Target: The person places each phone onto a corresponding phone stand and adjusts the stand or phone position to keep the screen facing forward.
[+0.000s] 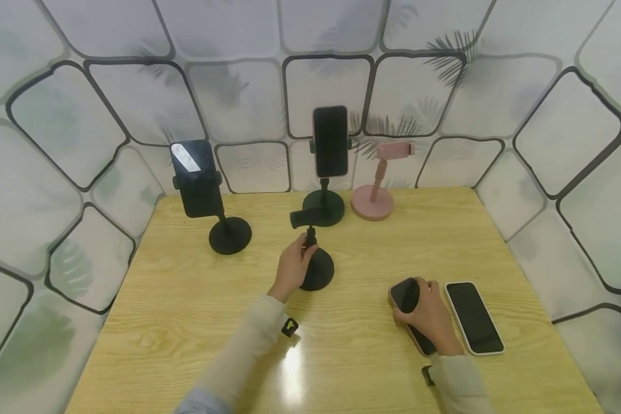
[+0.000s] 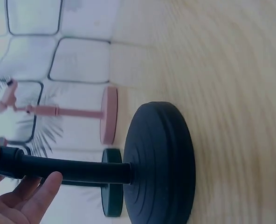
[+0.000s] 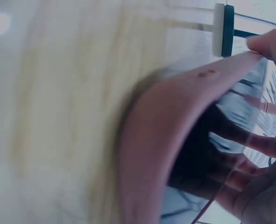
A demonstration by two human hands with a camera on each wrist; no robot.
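My left hand (image 1: 291,265) grips the upper stem of a black phone stand (image 1: 319,271), whose holder carries no phone. In the left wrist view, its thick round base (image 2: 161,163) and stem show, with fingers (image 2: 44,196) at the stem. Over at the right, my right hand (image 1: 430,319) holds a phone in a pink case (image 1: 406,295) by its side edges, screen up. The right wrist view shows the case's pink edge (image 3: 149,140) close up, with the hand (image 3: 264,191) over the dark screen. Whether the phone touches the table cannot be told.
A phone in a white case (image 1: 474,317) lies beside the right hand. Behind stand a black stand (image 1: 230,236) bearing a phone (image 1: 194,178), a dark green stand (image 1: 333,210) bearing another phone (image 1: 330,141), and a pink stand (image 1: 372,202) without one. A patterned curtain (image 1: 253,167) borders the table.
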